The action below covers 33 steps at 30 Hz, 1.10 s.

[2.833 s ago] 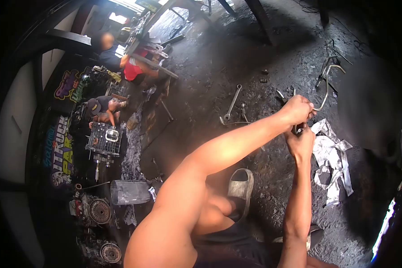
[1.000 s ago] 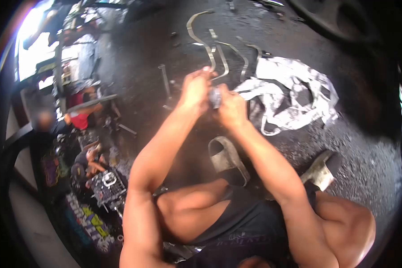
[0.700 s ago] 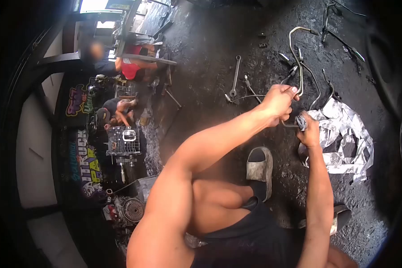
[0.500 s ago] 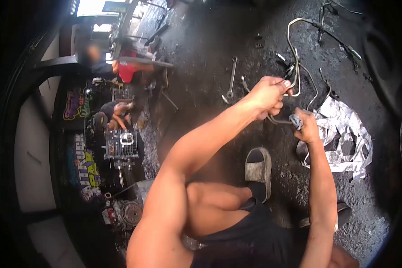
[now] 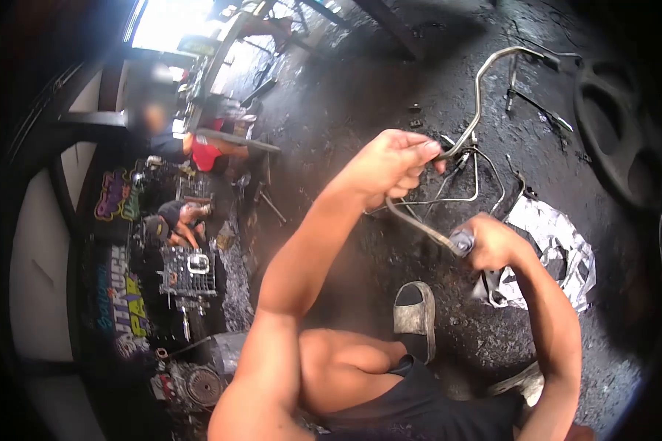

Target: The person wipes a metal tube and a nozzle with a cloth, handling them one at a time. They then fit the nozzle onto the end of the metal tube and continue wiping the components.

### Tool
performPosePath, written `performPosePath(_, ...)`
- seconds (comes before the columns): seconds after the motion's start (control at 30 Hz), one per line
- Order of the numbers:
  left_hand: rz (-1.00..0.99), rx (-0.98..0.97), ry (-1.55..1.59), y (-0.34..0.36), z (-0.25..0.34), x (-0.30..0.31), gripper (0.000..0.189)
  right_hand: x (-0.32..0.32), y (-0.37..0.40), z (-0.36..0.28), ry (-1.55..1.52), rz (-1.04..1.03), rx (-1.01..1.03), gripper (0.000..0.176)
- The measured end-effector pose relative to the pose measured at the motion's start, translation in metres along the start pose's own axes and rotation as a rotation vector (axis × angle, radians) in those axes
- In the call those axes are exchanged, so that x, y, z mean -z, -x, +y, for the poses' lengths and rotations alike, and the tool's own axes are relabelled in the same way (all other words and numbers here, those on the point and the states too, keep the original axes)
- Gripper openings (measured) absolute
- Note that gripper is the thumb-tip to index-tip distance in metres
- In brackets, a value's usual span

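My left hand (image 5: 404,167) is closed around a long bent metal pipe (image 5: 480,92), pinching it between thumb and fingers. One end of the pipe curves away to the upper right, above the floor. Its near end runs down to my right hand (image 5: 489,242), whose fingers wrap a crumpled grey piece of material (image 5: 462,242) pressed around the pipe. I cannot make out exactly what that grey piece is. Other thin metal pipes (image 5: 477,176) lie on the floor behind my hands.
A torn silvery sheet (image 5: 555,239) lies right of my right hand. My sandalled foot (image 5: 414,320) is below. A black steering wheel (image 5: 592,140) stands at far right. At left, a person (image 5: 180,220) bends near a metal engine part (image 5: 187,270); another person (image 5: 206,151) is farther back.
Both hands have moved left and somewhat lower in view, carrying the pipe with them and drifting slightly farther apart. The view has shifted too. The wrench on the floor is no longer visible.
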<state>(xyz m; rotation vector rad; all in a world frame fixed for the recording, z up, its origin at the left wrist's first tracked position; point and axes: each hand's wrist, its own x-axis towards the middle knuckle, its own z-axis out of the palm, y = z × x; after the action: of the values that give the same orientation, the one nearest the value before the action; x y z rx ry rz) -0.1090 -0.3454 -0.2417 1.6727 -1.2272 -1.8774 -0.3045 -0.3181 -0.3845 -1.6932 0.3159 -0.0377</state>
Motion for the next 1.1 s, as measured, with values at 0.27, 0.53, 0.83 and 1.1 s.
performPosePath(0.27,0.292,-0.09,0.397,-0.019,-0.04,-0.005,0.024,-0.013,0.009,0.006,0.439,0.826,-0.129,0.032)
performPosePath(0.53,0.265,-0.196,0.218,-0.012,-0.024,-0.025,0.026,-0.023,0.009,-0.027,0.359,0.843,-0.209,0.017)
performPosePath(0.83,0.411,-0.869,-0.211,-0.071,-0.061,-0.08,0.026,-0.026,-0.017,-0.021,0.316,0.988,-0.199,0.016)
performPosePath(1.1,0.214,-0.173,0.225,-0.026,-0.019,-0.054,0.027,-0.008,0.027,0.04,-0.289,0.943,0.116,0.024)
